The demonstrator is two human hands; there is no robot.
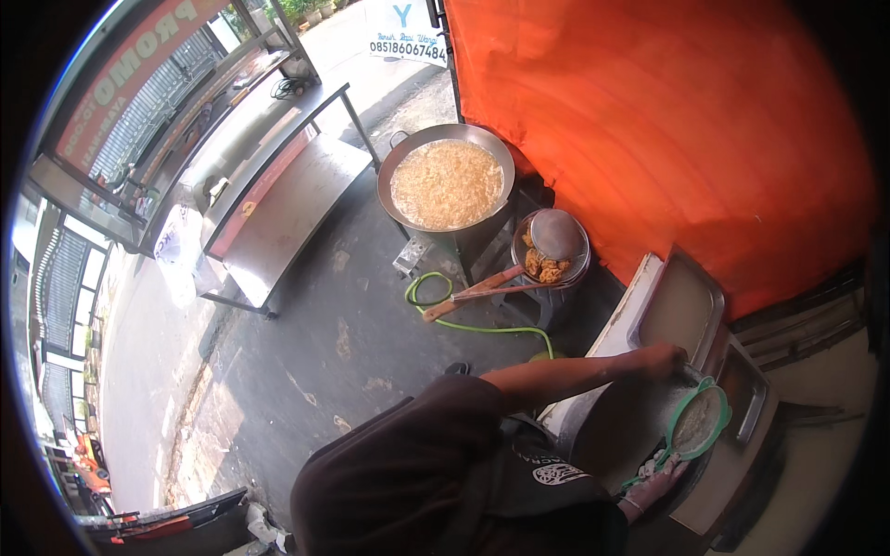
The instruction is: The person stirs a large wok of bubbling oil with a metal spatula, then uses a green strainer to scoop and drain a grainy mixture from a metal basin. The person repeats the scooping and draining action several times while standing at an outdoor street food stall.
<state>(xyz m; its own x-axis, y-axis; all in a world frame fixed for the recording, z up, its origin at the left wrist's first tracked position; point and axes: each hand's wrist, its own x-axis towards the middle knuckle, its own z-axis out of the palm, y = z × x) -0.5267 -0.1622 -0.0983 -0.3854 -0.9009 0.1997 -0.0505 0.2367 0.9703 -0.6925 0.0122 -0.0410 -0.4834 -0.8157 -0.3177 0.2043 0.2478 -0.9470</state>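
My right hand (653, 481), dusted with white powder, grips the handle of a green-rimmed strainer (697, 422) holding pale, lumpy material. The strainer is over a large dark basin (605, 432). My left hand (664, 360) is curled above the basin's far side, close to a greyish surface beside the strainer; what its fingers hold is unclear. Further off, a wide metal wok (510, 167) contains bubbling oil with pale foam. Beside it, fried pieces (546, 267) lie in a wire basket (585, 258), with a round mesh skimmer (556, 235) and wooden-handled tools across it.
Metal trays, one with cloudy liquid (678, 299) and another (744, 396), stand beyond the basin. A green hose (487, 328) curves over the floor below the wok. An orange tarpaulin (646, 139) hangs behind. At left stands a metal-topped stall table (299, 208).
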